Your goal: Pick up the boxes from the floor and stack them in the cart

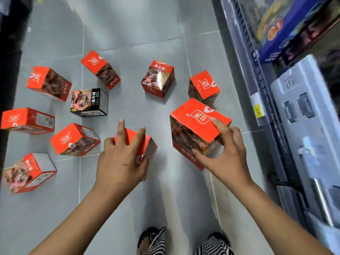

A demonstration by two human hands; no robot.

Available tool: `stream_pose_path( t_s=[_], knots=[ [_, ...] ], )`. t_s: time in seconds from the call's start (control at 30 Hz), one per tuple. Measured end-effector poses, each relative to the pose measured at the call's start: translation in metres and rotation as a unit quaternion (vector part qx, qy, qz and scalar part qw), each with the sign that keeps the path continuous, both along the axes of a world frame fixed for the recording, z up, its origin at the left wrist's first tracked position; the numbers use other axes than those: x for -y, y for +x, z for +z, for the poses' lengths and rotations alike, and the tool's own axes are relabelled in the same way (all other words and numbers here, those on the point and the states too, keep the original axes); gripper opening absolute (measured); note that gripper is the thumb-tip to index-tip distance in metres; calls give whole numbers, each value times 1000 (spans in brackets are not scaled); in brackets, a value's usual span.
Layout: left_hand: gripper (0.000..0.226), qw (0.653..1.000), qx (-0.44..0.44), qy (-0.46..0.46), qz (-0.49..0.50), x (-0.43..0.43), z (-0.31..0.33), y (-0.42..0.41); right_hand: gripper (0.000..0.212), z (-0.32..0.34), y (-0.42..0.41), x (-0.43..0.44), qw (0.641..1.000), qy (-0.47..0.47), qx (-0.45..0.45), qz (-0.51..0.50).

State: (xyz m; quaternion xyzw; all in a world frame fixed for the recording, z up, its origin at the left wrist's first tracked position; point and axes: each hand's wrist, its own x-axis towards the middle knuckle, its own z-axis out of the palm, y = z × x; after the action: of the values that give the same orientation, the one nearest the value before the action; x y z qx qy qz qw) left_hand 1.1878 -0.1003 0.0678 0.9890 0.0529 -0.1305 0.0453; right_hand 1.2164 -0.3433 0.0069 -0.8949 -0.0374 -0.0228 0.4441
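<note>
Clasping a red box [195,122] in your right hand [226,153] and a second red box [150,147] in your left hand [119,161], both right of the black box [92,102], you probably hold light, stiff, glossy cartons, so pinch opposite faces.

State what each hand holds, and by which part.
Right hand pinches the right red box at its near top corner. Left hand grips the left red box over its top.
</note>
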Motion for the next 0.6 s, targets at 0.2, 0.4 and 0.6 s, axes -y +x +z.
stream_pose_path(
  t_s=[0.2, 0.4, 0.6],
  knots=[
    [66, 996, -20, -31, -79, 27, 199, -28, 91, 194, -44, 42, 999, -40, -24, -20],
    [72, 985, -16, -37, -166, 52, 382, -56, 92, 365, -104, 108, 996, -64, -31, -52],
    [62, 961, -12, -46, -272, 77, 499, -94, 92, 469, -168, 132, 992, -52, -18, -116]
  ],
)
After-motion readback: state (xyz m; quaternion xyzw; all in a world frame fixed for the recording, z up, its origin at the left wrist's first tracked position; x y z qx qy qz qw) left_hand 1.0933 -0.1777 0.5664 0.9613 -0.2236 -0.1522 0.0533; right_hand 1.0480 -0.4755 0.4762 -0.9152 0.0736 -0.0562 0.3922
